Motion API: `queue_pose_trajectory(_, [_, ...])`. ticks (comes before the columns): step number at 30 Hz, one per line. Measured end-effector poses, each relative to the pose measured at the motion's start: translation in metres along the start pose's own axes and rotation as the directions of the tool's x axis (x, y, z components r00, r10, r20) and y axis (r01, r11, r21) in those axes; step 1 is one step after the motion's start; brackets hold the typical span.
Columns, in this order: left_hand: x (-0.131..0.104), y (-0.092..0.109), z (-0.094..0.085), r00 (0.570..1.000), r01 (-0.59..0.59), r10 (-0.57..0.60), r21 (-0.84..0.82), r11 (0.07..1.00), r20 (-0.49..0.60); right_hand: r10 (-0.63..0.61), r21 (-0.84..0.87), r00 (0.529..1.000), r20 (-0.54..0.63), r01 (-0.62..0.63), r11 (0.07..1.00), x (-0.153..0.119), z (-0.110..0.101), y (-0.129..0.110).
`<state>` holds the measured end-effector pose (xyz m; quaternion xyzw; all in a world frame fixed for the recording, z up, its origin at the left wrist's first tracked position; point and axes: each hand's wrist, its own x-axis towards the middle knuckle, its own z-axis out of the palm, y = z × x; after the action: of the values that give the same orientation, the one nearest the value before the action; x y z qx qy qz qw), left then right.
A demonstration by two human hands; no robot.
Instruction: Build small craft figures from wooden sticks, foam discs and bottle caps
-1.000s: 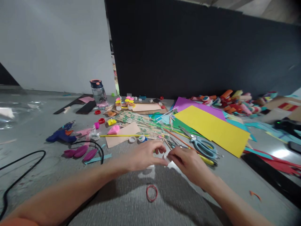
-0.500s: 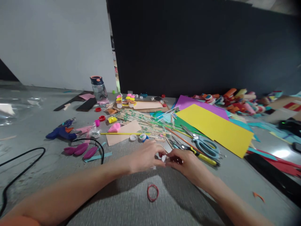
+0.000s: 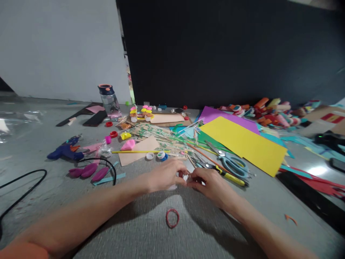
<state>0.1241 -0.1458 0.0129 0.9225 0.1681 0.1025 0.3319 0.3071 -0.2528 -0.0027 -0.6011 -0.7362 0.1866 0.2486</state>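
Observation:
My left hand (image 3: pixel 168 175) and my right hand (image 3: pixel 208 180) meet near the middle of the table, both with fingers closed in a pinch. Between the fingertips is a small white piece (image 3: pixel 185 177), mostly hidden, so I cannot tell its kind. A bit of white or clear material shows under my left hand. On the table in front of both hands lies a red ring-shaped band (image 3: pixel 172 218). Just beyond my left hand are a white cap (image 3: pixel 150 156) and a blue-and-white cap (image 3: pixel 162 155). Yellow-handled pliers (image 3: pixel 229 176) lie close to my right hand.
Blue-handled scissors (image 3: pixel 233 163), wooden sticks (image 3: pixel 151 132) and yellow sheet (image 3: pixel 245 145) spread beyond the hands. At left are a blue glue gun (image 3: pixel 66 152), its black cord (image 3: pixel 115 172) and magenta balloons (image 3: pixel 87 170). A water bottle (image 3: pixel 109 102) stands at the back.
The view has shifted slightly, so the whole scene sits a little further left and up. Both hands stay together on the small white piece, with only slight finger movement.

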Motion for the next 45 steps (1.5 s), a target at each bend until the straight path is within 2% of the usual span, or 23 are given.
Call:
queue_pose_trajectory(8, [-0.003, 0.008, -0.001, 0.999, 0.036, -0.035, -0.035, 0.999, 0.034, -0.055, -0.049, 0.998, 0.007, 0.055, 0.997, -0.002, 0.000, -0.003])
queue_pose_trajectory(18, [-0.010, -0.002, 0.000, 0.998, 0.009, -0.009, 0.002, 1.000, 0.057, -0.105, -0.129, 0.994, -0.012, 0.102, 0.986, -0.002, 0.016, -0.004])
queue_pose_trajectory(23, [-0.007, -0.003, -0.004, 0.995, 0.013, -0.017, 0.043, 0.999, 0.100, -0.142, -0.200, 0.990, -0.007, 0.138, 0.970, -0.003, 0.014, -0.002])
queue_pose_trajectory(25, [-0.006, -0.002, -0.005, 0.996, 0.017, -0.023, 0.070, 0.997, 0.088, -0.149, -0.226, 0.989, -0.014, 0.142, 0.964, -0.003, 0.012, -0.003])
queue_pose_trajectory(29, [-0.008, 0.003, -0.002, 1.000, -0.001, 0.002, 0.150, 0.989, -0.005, -0.146, -0.250, 0.987, -0.063, 0.126, 0.960, -0.002, 0.012, -0.003])
queue_pose_trajectory(36, [-0.007, 0.008, 0.001, 0.984, -0.129, 0.163, 0.333, 0.934, -0.075, -0.234, -0.184, 0.965, -0.116, 0.210, 0.960, 0.000, 0.012, -0.003])
queue_pose_trajectory(40, [-0.007, 0.009, 0.000, 0.954, -0.232, 0.287, 0.408, 0.883, -0.081, -0.200, -0.082, 0.965, -0.172, 0.188, 0.979, -0.002, 0.010, -0.006])
queue_pose_trajectory(42, [-0.007, 0.011, 0.000, 0.957, -0.239, 0.285, 0.409, 0.881, -0.054, -0.151, -0.031, 0.979, -0.138, 0.148, 0.989, -0.003, 0.012, -0.007])
queue_pose_trajectory(45, [-0.009, 0.014, -0.003, 0.981, -0.173, 0.193, 0.315, 0.933, -0.033, -0.104, 0.001, 0.991, -0.089, 0.105, 0.994, -0.003, 0.016, -0.008])
